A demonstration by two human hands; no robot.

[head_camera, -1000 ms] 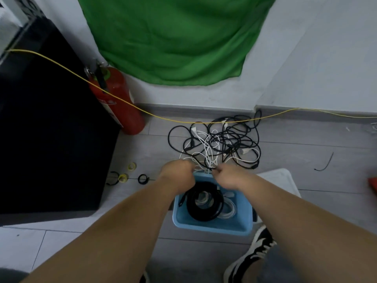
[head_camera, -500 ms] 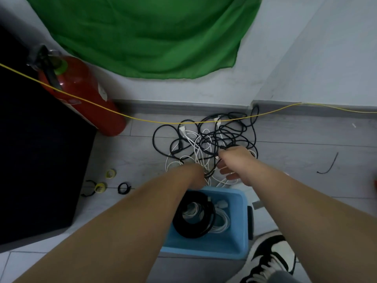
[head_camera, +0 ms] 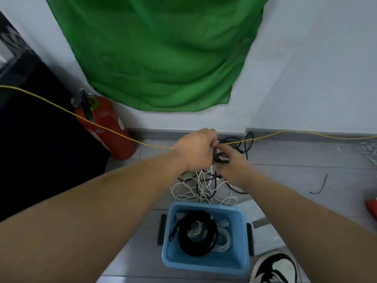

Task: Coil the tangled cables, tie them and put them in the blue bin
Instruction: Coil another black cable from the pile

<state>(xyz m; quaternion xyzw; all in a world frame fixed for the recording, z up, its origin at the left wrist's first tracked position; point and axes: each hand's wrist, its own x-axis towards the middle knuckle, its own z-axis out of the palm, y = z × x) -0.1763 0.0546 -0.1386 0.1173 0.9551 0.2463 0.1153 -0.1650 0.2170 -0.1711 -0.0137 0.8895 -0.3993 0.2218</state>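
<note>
**Both hands clutch the tangle above the floor**

The left hand (head_camera: pixel 195 150) and right hand (head_camera: pixel 234 165) meet over the floor (head_camera: pixel 295 180), fingers curled round a clump of the tangled cables (head_camera: pixel 204 187). Black strands bunch between the two hands, while white and black loops trail down to the floor just beyond the far rim of the blue bin (head_camera: pixel 204 263). In the bin lie a coiled black cable (head_camera: pixel 184 242) and some white cable. A yellow cord (head_camera: pixel 114 131) stretches left to right behind the hands, passing a red fire extinguisher (head_camera: pixel 110 129) at far left. A shoe (head_camera: pixel 273 268) sits near right of the bin.
</note>
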